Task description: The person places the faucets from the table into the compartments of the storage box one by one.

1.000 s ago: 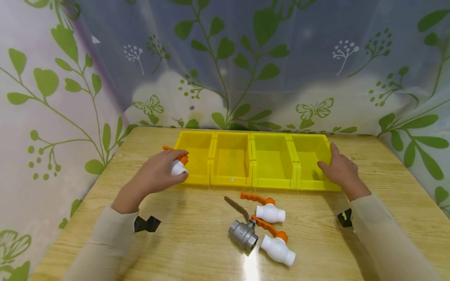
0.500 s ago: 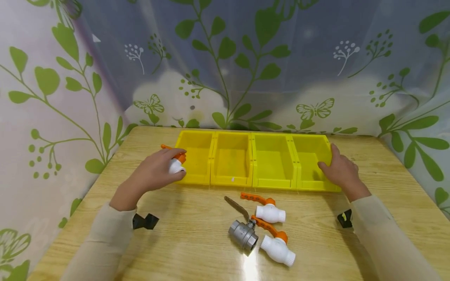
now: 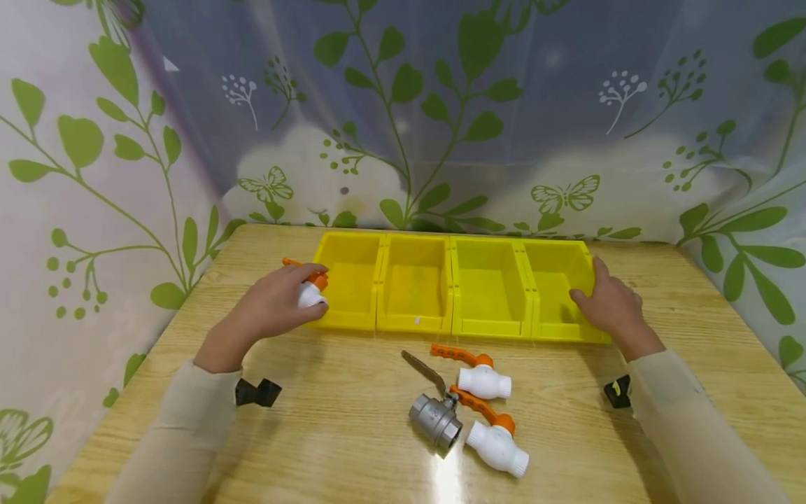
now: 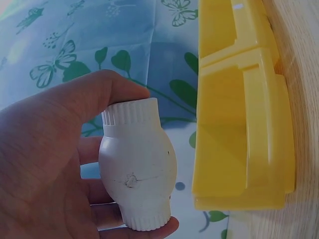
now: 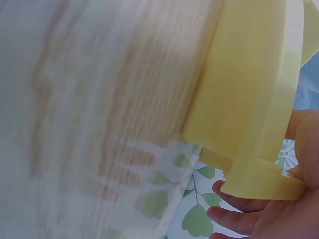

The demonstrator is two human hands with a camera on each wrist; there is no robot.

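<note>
White plastic marks the nearest piece on the table (image 3: 327, 427), a front valve (image 3: 497, 449) lying just beside a metal valve (image 3: 436, 422), with a back valve (image 3: 485, 383), also white, slightly beyond; any reach over these should go high enough not to knock them.

Farther off, the left hand (image 3: 273, 301) is clamped on the held valve (image 4: 137, 164), thumb on one ribbed end and a finger at the other, just beside the leftmost bin (image 3: 348, 322); whether it clears the rim I cannot tell. That end-to-end grip looks sound, but the orange lever (image 3: 292, 262) pokes out beyond the hand (easy to forget, as the left wrist view hides it), so allow it room near the bin wall.

Across the row, the right hand (image 3: 609, 302) pinches the side of the rightmost bin (image 3: 563, 332), thumb inside; light pressure should steady it without dragging. Behind everything hangs leafy cloth (image 3: 541, 119).
</note>
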